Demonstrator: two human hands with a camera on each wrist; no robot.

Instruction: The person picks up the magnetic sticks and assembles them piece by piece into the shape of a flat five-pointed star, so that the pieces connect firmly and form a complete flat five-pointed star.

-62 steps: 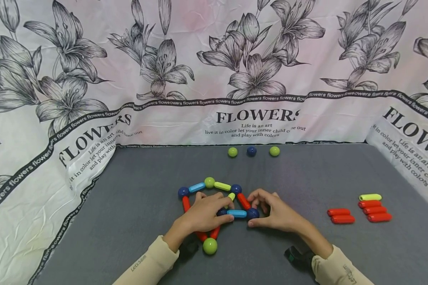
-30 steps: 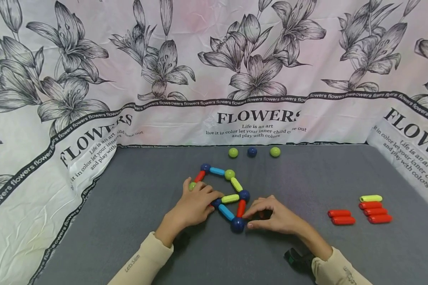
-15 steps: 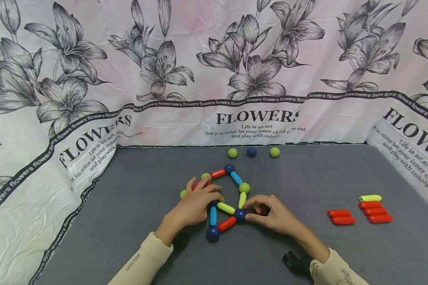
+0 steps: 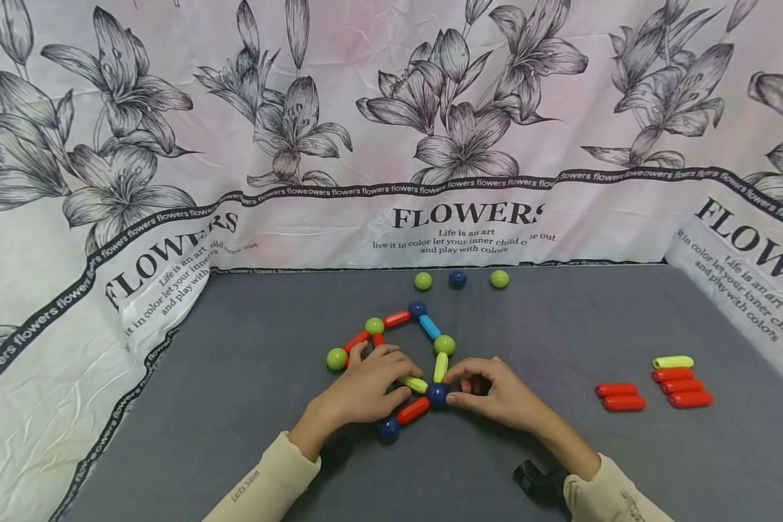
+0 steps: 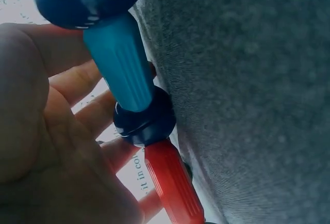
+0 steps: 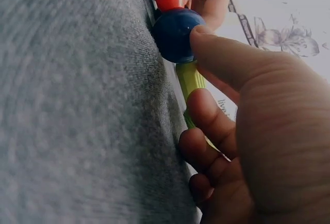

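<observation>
A flat frame of building sticks and balls lies on the table between both hands. My left hand [image 4: 368,384] bends over its middle, hiding the light blue stick in the head view. In the left wrist view the thumb and fingers lie around that light blue stick [image 5: 121,61] and a dark blue ball [image 5: 147,121]. My right hand [image 4: 496,395] pinches the dark blue corner ball [image 4: 438,394] between thumb and index finger, where a red stick [image 4: 412,411] and yellow-green sticks [image 4: 441,367] meet. Another dark blue ball [image 4: 388,429] forms the near corner; a green ball [image 4: 336,359] forms the left one.
Two green balls [image 4: 423,280] and one dark blue ball [image 4: 457,280] stand in a row at the back edge. Loose red sticks [image 4: 620,403] and a yellow-green stick [image 4: 673,362] lie at the right. A flower-print cloth [image 4: 457,217] borders the table.
The frame has turned clockwise, its right corner swinging round to the near side. My right hand has shifted to another blue ball. Most recently, my left thumb has come over the light blue stick.
</observation>
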